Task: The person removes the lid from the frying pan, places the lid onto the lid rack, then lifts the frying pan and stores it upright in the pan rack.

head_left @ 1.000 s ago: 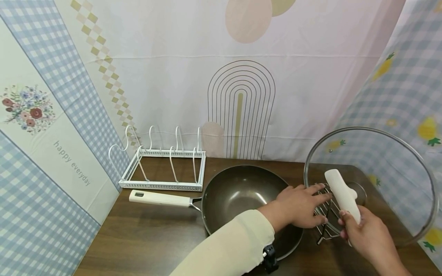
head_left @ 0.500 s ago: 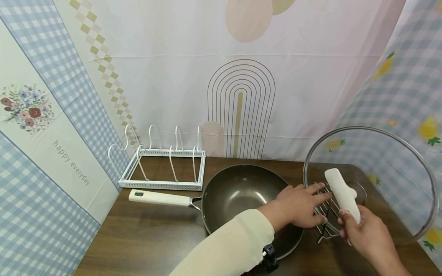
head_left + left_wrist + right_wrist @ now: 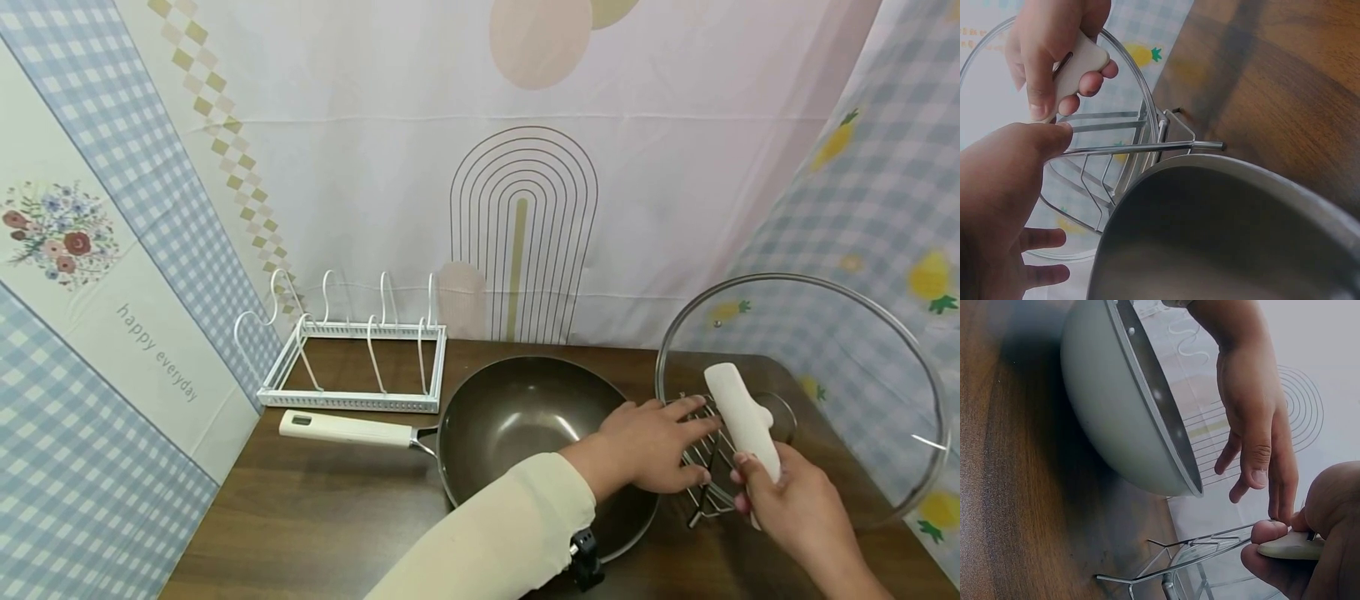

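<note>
A glass lid [image 3: 840,333] with a metal rim stands tilted on its side at the right of the table. My right hand [image 3: 806,508] grips the lower end of its long white handle [image 3: 738,412]. Behind and below the handle is a metal wire rack [image 3: 1129,149], with the lid's rim reaching in among its bars. My left hand [image 3: 652,446] reaches across the wok [image 3: 517,417], palm down. Its fingers are spread, tips over the rack's bars and close to the lid's handle. In the right wrist view, the left hand's fingers [image 3: 1272,456] point toward the handle.
The wok's cream handle [image 3: 348,429] points left. Behind it stands a white rack [image 3: 352,404] with several curved wire dividers. Patterned cloth [image 3: 360,167] backs the brown wooden table [image 3: 315,517]. A black strap device [image 3: 585,558] sits at the left wrist.
</note>
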Available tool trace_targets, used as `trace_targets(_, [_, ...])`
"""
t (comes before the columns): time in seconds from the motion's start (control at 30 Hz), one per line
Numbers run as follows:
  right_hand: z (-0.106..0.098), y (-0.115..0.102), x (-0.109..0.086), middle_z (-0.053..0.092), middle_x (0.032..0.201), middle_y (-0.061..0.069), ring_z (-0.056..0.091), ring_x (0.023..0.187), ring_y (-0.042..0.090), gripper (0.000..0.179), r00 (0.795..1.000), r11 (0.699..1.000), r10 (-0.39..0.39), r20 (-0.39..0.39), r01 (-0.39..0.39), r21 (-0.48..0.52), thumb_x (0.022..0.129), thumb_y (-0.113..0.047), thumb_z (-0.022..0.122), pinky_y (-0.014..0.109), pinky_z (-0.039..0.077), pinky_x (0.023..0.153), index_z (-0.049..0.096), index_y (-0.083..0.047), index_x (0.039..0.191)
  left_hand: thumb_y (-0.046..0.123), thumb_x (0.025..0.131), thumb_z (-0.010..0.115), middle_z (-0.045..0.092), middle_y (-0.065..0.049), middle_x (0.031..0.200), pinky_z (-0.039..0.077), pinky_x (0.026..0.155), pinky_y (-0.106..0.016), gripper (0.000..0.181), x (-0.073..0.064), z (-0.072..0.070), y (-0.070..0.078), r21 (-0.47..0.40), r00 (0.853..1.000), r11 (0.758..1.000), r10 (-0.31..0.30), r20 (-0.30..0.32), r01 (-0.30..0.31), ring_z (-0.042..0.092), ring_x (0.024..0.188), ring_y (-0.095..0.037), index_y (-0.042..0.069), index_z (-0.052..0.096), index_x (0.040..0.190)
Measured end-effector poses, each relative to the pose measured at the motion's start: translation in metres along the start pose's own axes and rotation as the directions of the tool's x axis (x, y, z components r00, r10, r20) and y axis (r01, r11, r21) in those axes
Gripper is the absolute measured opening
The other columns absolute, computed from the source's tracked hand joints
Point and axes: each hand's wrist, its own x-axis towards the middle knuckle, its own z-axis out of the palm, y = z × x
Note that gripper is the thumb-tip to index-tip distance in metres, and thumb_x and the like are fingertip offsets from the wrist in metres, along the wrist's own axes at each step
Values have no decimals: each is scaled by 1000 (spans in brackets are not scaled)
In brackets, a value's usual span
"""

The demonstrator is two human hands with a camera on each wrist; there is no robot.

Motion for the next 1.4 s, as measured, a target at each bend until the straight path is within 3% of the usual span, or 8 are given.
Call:
trace_targets(0.83, [-5, 11, 7, 63, 60, -1, 57, 49, 13, 34, 999, 999, -51, -3, 51, 6, 98, -38, 45, 28, 40, 45, 58, -6, 93, 73, 84, 37, -5, 24, 151, 32, 101, -35, 72, 0, 3, -2, -2, 1000, 1000, 10, -7, -10, 26, 132, -5, 54, 0, 142])
trace_targets(1.03, [-7, 13, 9, 63, 62, 0, 58, 51, 13, 36, 999, 999, -37, 3, 37, 17, 98, -39, 45, 28, 41, 46, 58, -6, 95, 73, 84, 36, -6, 24, 151, 31, 102, -35, 72, -1, 2, -2, -1, 1000, 1000, 13, -3, -13, 26, 132, -4, 54, -1, 142])
trace_targets(1.4, [-9, 17, 13, 65, 69, 4, 62, 55, 15, 46, 996, 996, 23, 86, -30, 78, 97, -46, 42, 30, 48, 47, 54, -1, 102, 73, 85, 36, -4, 23, 152, 34, 98, -34, 71, -2, 4, -3, 8, 1000, 1000, 21, -21, -21, 28, 130, -4, 53, 1, 143])
